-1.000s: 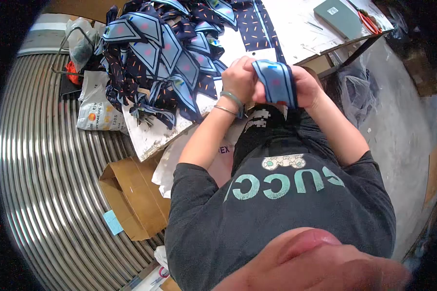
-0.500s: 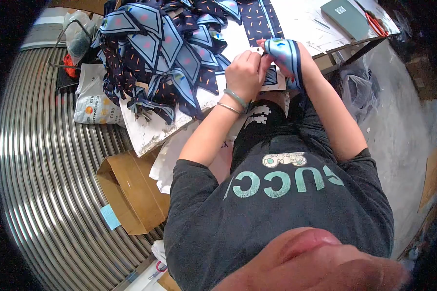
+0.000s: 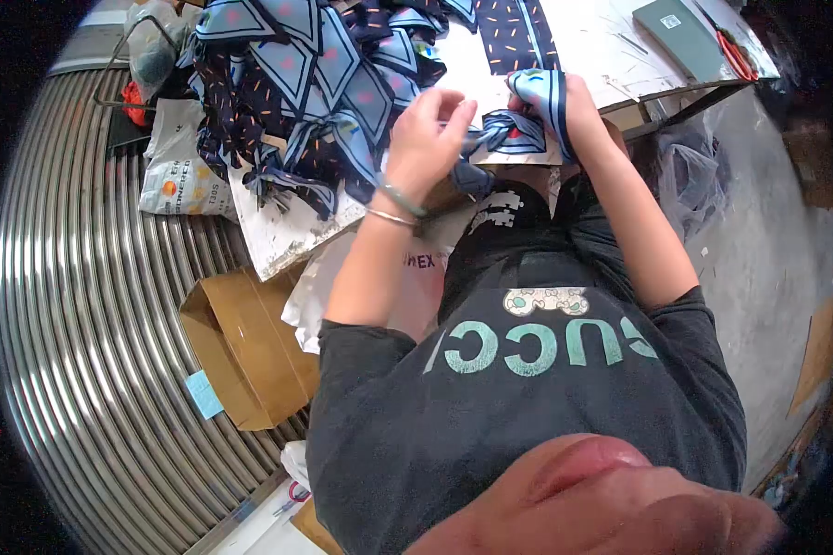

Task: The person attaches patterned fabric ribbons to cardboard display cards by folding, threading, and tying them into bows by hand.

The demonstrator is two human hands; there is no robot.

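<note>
My left hand (image 3: 428, 139), with two bangles at its wrist, is raised at the table's front edge. Its fingers are loosely curved, the thumb stands apart, and nothing shows between them. Just right of it a blue and navy patterned scarf (image 3: 516, 139) lies bunched in a knot-like fold over a pale card (image 3: 518, 159). My right hand (image 3: 578, 116) is closed on a blue, dark-edged part of the scarf that drapes over its fingers; the fingertips are partly hidden. A loose scarf end hangs below my left hand.
A heap of similar scarves (image 3: 315, 83) covers the table's left part. A dark speckled strip (image 3: 518, 37) lies behind my hands. At the right are a grey-green box (image 3: 680, 42) and red-handled scissors (image 3: 736, 55). An open cardboard box (image 3: 250, 347) stands on the floor by a ribbed metal shutter (image 3: 111, 305).
My left hand has come off the scarf and moved left, its fingers opening from a pinch. My right hand keeps the scarf. The knot-like fold and card now show between the hands.
</note>
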